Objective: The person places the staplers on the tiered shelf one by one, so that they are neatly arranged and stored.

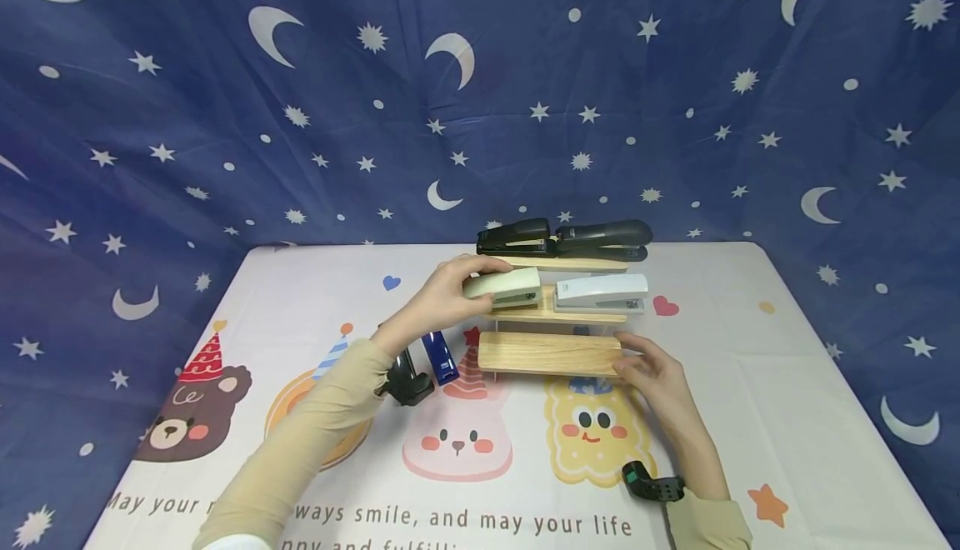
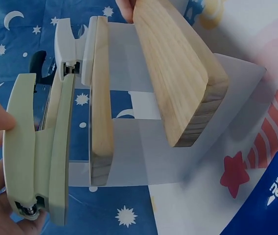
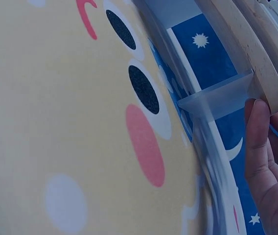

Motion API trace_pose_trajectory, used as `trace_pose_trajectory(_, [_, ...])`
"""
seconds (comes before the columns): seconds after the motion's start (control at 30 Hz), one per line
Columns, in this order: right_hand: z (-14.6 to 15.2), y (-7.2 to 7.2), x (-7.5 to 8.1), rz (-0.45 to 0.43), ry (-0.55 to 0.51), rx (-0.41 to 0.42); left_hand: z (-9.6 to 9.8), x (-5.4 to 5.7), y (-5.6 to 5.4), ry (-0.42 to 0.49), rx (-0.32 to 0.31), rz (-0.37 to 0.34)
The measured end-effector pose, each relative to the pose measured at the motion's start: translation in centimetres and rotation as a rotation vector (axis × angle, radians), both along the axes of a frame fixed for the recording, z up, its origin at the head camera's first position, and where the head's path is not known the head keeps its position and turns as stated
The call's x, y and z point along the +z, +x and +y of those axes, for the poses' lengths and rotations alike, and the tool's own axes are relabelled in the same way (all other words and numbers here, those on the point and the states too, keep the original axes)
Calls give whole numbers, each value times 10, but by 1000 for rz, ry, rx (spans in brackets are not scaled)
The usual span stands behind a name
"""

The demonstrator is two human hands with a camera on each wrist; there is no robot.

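Observation:
My left hand (image 1: 448, 290) grips a pale green stapler (image 1: 510, 287) from its left end, at the middle wooden step (image 1: 546, 303) of a tiered stand. In the left wrist view the fingers wrap the stapler (image 2: 21, 147) and its far end overlaps a white stapler (image 2: 70, 46). That white stapler (image 1: 602, 292) lies on the right of the same step. With thumb and fingers, my right hand (image 1: 660, 379) pinches the right end of the lowest wooden step (image 1: 551, 353), which is bare. The right wrist view shows the thumb and fingers at the board's end (image 3: 271, 93).
Two black staplers, one smaller (image 1: 514, 237) and one longer (image 1: 603, 239), lie on the top step. Left of the stand, a blue stapler (image 1: 440, 358) and a black stapler (image 1: 407, 379) lie on the printed tablecloth (image 1: 750, 383). Behind hangs a blue star-patterned curtain (image 1: 510, 75).

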State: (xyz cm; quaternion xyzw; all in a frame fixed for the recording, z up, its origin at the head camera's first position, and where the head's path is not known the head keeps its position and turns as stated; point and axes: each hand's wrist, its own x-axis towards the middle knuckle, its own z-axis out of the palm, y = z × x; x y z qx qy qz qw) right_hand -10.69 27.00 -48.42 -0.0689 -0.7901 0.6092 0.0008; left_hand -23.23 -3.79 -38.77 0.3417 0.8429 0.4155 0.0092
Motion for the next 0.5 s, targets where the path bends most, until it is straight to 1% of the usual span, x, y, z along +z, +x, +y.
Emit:
trace_pose_trajectory(0.23, [0,0,0,-6,8,-2,7,-3,-2,-44,-26,28])
trace_pose_trajectory(0.5, [0,-1,0,4,0,-1,12,-5,-3,-86,-24,32])
